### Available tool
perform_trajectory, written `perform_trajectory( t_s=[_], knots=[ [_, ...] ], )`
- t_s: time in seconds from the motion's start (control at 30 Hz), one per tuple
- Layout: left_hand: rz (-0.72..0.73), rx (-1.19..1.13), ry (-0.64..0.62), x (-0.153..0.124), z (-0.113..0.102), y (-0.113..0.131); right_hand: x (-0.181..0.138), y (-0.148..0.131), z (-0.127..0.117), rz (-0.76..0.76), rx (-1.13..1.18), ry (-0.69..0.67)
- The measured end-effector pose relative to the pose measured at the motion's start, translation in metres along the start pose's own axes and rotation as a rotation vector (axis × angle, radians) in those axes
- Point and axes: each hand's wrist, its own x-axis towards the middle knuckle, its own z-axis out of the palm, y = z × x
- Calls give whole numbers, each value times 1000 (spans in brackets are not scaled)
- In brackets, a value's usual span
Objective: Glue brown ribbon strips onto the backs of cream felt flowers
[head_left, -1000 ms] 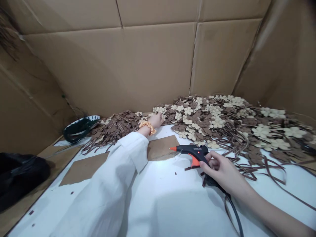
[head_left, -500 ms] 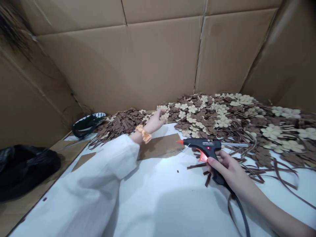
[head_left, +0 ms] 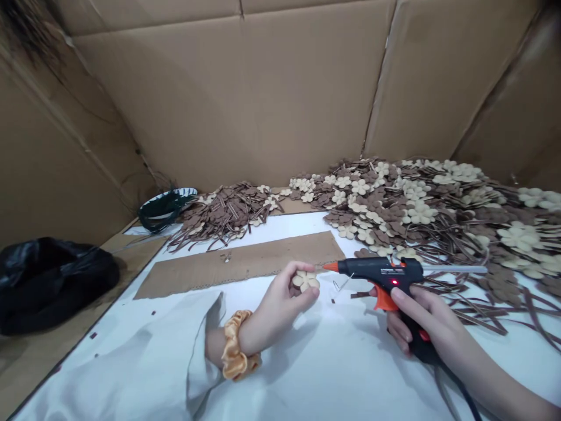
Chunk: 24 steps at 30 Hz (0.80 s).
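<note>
A creased brown cardboard wall [head_left: 245, 105] rises behind a white tabletop [head_left: 346, 368]. Along the back right sprawls a broad pile of brown and cream flower-shaped cutouts [head_left: 421, 210], thin dark strips trailing from it behind the glue gun. A crumpled black plastic bag [head_left: 52, 286] sits at far left; a smaller heap of brown cutouts and strips [head_left: 228, 213] lies at back centre. A long, flat strip of brown cardboard [head_left: 245, 257] crosses the tabletop just beyond the left hand, near a round, white-rimmed dish [head_left: 188, 192] of dark green strands. The right hand [head_left: 425, 321] is clamped around the handle of a black-and-orange glue gun [head_left: 372, 268], its red light glowing. The left hand [head_left: 276, 304], wearing a peach satin scrunchie [head_left: 236, 348], pinches a cream five-petalled flower [head_left: 305, 282] between thumb and fingers, near the orange nozzle. Tiny dark scraps [head_left: 93, 335] dot the tabletop.
</note>
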Motion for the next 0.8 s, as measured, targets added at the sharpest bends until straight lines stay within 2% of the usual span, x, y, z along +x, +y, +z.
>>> perform_trajectory(
  t_s=[0.17,0.37,0.7,0.8],
  knots=[
    [-15,-65,29,1,-3,-1,0,1,4,-51,-200,-52],
    [-30,10,16,-1,-1,3,1,-4,4,-124,-318,-81],
    [7,61,7,0,0,3,1,-4,6,-72,-426,-32],
    [-6,85,7,0,0,5,1,-4,6,-66,-449,-53]
  ],
)
